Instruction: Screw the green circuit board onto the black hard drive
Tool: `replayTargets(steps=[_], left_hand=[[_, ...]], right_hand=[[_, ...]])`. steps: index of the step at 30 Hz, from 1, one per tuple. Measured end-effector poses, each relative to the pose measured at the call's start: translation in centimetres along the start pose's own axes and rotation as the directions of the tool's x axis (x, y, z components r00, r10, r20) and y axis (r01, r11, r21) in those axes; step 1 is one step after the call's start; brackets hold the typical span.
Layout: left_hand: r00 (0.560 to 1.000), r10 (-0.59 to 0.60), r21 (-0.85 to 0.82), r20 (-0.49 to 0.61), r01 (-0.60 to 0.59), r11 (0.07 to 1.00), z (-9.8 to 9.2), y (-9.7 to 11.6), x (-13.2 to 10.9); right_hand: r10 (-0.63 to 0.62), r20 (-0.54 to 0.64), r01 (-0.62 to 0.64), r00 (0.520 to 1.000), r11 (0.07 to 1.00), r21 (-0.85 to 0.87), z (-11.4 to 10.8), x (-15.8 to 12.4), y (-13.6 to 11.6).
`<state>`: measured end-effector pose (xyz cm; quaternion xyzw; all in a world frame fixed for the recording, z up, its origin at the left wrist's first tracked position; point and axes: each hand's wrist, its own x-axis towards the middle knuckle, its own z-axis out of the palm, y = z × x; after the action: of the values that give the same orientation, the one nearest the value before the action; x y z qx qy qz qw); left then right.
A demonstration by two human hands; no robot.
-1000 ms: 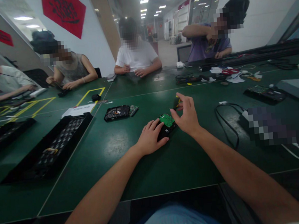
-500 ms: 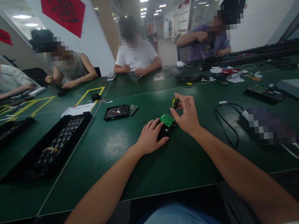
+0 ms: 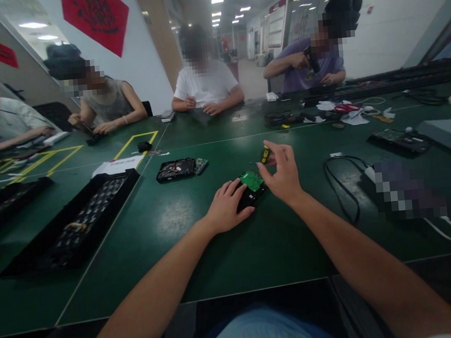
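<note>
A black hard drive with a green circuit board (image 3: pixel 252 181) lies on the green table in front of me. My left hand (image 3: pixel 228 206) is pressed over its near left part, with the thumb along the near edge and the fingers across the top, gripping it in place. In my right hand (image 3: pixel 283 177) is a yellow and black screwdriver (image 3: pixel 265 154), its handle between thumb and fingers above the far right end of the drive. The screwdriver's tip is too small to make out.
Left of the drive sit an opened hard drive (image 3: pixel 175 169) and a loose circuit board (image 3: pixel 201 165). A long black tray (image 3: pixel 95 220) stands farther left. At right are a black cable (image 3: pixel 340 190), another drive (image 3: pixel 399 141) and a grey box (image 3: pixel 449 133). Several people work across the table.
The screwdriver handle has turned slightly in my right hand. My left hand and the drive stay put. Across the table, the person at right has shifted left, a dark tool in hand.
</note>
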<state>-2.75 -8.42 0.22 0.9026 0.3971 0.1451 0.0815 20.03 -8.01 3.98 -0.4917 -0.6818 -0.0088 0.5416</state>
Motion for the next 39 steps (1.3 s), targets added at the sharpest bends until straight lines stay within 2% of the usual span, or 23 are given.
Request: replayTargets(steps=[19,34,39], left_hand=[[1.0,0.002,0.01,0.004,-0.002,1.0,-0.1,0.08,0.01],[1.0,0.007,0.006,-0.003,-0.006,1.0,0.0,-0.02,-0.03],[1.0,0.005,0.013,-0.002,-0.005,1.0,-0.1,0.15,-0.03]], right_hand=[[-0.013,-0.008,0.013,1.0,0.999,0.034,0.49,-0.02,0.74],[-0.028,0.024,0.027,0.999,0.999,0.044,0.21,-0.03,0.29],[-0.023,-0.007,0.023,1.0,1.0,0.015,0.21,0.1,0.28]])
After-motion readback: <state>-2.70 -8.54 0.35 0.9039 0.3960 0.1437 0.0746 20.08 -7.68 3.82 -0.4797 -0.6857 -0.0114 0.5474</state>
